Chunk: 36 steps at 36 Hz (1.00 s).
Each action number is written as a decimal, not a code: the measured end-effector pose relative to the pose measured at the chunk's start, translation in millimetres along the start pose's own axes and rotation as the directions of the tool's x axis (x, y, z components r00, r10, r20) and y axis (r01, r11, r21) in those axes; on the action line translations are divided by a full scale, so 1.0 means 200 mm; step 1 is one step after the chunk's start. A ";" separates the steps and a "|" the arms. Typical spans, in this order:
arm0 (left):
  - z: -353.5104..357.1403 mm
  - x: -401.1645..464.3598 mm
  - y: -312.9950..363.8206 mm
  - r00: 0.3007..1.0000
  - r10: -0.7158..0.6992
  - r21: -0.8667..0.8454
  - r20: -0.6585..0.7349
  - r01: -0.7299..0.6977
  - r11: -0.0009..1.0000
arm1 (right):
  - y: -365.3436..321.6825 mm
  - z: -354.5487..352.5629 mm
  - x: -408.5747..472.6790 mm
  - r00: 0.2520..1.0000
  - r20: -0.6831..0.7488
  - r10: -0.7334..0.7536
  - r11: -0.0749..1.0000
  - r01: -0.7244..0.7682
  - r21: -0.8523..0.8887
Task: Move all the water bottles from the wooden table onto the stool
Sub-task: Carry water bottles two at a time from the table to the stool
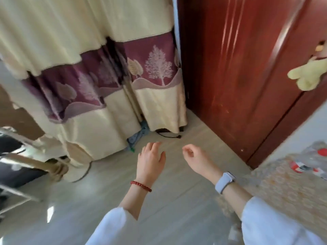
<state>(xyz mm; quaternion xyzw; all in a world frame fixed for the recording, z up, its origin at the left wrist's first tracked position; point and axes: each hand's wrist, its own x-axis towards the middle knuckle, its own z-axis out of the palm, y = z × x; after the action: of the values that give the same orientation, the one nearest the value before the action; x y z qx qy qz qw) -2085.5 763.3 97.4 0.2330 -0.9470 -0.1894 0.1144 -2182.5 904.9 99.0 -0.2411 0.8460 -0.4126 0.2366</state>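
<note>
Red-capped bottles lying at worktop far edge, unmoved (stool unseen); left hand spread, right hand loosely curled, both empty.

Bottles at right edge motion-blurred, cut off; count unclear. Plush toy partly cropped.

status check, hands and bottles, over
Left hand open, empty. Right hand loosely curled, empty. Water bottles blurred at right edge on patterned surface, untouched. Stool not clearly in view.
</note>
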 end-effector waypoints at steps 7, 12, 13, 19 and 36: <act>-0.61 -0.63 -0.97 0.867 -0.433 -0.029 -0.247 0.440 0.898 | -0.77 0.92 -0.07 0.891 0.386 -0.239 0.952 0.293 -0.087; -0.87 -1.08 -1.41 0.645 -0.652 -0.116 -0.399 0.670 0.733 | -1.18 1.53 -0.17 0.709 0.631 -0.314 0.871 0.480 -0.107; -0.91 -1.16 -1.48 0.584 -0.699 -0.144 -0.413 0.716 0.683 | -1.25 1.65 -0.19 0.667 0.675 -0.314 0.851 0.513 -0.111; -1.15 -1.59 -1.97 0.352 -0.799 -0.164 -0.487 0.862 0.480 | -1.66 2.41 -0.31 0.389 0.846 -0.363 0.694 0.719 -0.033; -2.08 -2.39 -3.25 -0.217 -0.807 -0.389 -0.550 0.921 0.018 | -2.88 4.24 -0.82 -0.235 0.880 -0.413 0.370 0.839 0.398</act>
<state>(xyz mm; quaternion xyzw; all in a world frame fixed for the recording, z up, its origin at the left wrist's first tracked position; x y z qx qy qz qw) -1287.4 335.1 143.0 0.8797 -0.4005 -0.0381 0.2534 -1424.7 195.6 136.0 -0.8737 0.3104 -0.0738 0.3672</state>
